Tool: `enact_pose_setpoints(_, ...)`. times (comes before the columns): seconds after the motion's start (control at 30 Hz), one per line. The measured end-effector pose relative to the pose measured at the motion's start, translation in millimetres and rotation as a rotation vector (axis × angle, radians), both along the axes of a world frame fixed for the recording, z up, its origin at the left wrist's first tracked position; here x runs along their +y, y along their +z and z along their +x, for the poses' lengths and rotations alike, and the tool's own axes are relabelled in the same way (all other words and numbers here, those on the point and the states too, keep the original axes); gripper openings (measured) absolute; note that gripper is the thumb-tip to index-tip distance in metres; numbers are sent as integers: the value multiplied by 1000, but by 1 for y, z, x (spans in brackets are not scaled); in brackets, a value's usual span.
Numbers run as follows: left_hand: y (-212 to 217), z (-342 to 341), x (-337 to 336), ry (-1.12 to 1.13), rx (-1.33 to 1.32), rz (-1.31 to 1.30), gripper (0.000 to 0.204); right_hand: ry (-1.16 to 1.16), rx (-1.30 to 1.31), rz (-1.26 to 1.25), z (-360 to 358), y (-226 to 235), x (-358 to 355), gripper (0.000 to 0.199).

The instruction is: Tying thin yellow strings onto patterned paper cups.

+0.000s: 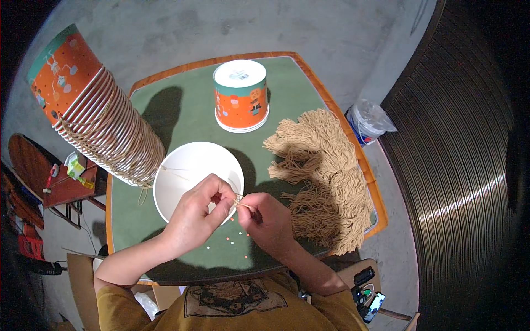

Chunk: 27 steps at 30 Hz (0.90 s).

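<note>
At frame centre, left hand (196, 212) and right hand (268, 220) pinch thin, limp string (240, 204) at the light paper cup's (193, 176) rim.

1. The place looks like a small home workshop for piecework by hand, not a factory hall.
2. The floor (182, 27) is bare grey concrete, rough and unpainted.
3. The work surface is a small bench (187, 110) with a green top and a wooden edge.
4. On the left of the bench leans a long stack of paper cups (96, 113), many of one kind, each with a string handle.
5. On the right lies a heap of cut tan strings (326, 171), material in quantity.
6. At the far right stands a corrugated metal shutter (464, 165), like that of a garage or a storeroom.
</note>
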<state>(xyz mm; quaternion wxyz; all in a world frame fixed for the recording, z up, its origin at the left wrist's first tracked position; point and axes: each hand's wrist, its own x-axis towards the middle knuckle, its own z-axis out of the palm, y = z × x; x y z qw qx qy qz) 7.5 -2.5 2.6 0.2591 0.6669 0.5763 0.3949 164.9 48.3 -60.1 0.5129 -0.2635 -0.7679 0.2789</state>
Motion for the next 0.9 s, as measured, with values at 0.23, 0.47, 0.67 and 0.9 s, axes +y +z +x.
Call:
enact_pose_setpoints(0.23,-5,-2,2,-15,-275,-140,7,34,37,-141,-1,-1,-2,11)
enact_pose_setpoints(0.47,-1,-6,9,-66,-523,-287,14,140,143,-576,0,2,-1,11)
enact_pose_setpoints(0.67,-1,-7,14,-44,-708,-379,17,91,123,-492,-1,2,1,12)
enact_pose_setpoints(0.9,-2,-4,15,-43,-699,-372,17,-92,-155,47,8,-1,7,14)
